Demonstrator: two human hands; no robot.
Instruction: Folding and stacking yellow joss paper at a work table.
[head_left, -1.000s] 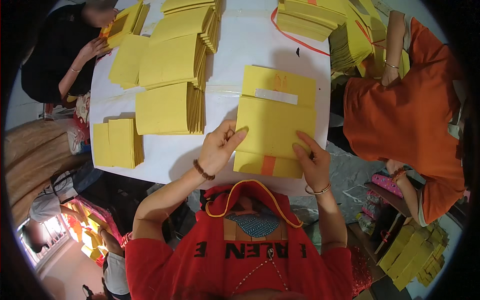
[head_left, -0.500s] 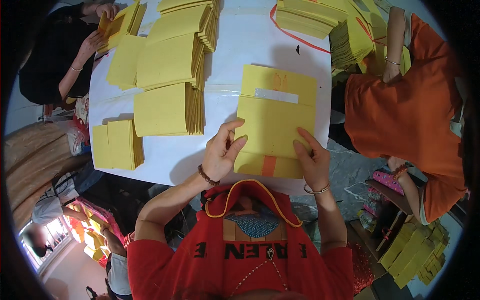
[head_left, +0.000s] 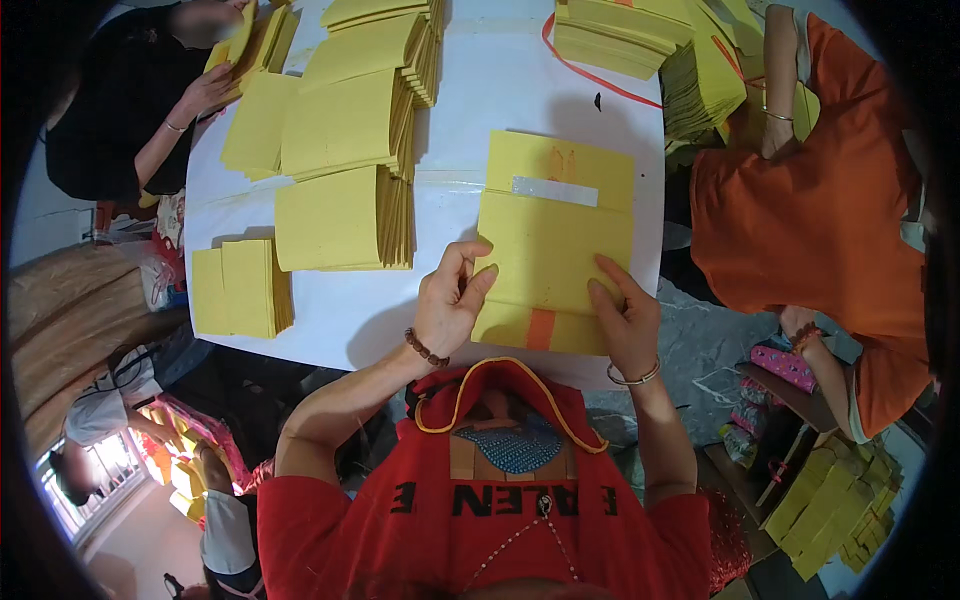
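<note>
A flat piece of yellow folded paper (head_left: 555,235) lies at the right of the table in front of me. It has a white strip near its far end and an orange strip near its near end, with crease lines across it. My left hand (head_left: 455,295) grips its left edge, with thumb and fingers bent around it. On the opposite edge, my right hand (head_left: 628,310) holds the near right part, its thumb resting on top. What the fingers do underneath is hidden.
Stacks of yellow folded paper (head_left: 328,218) fan out across the table's left, with a smaller stack (head_left: 235,290) nearer. More bundles (head_left: 620,38) and a red ribbon (head_left: 590,72) lie far right. A person in black (head_left: 120,110) sits far left, one in orange (head_left: 800,210) at right.
My hands and the paper stay nearly the same, with the whole view shifted slightly. At the far left, the person in black leans further in and their hands have moved.
</note>
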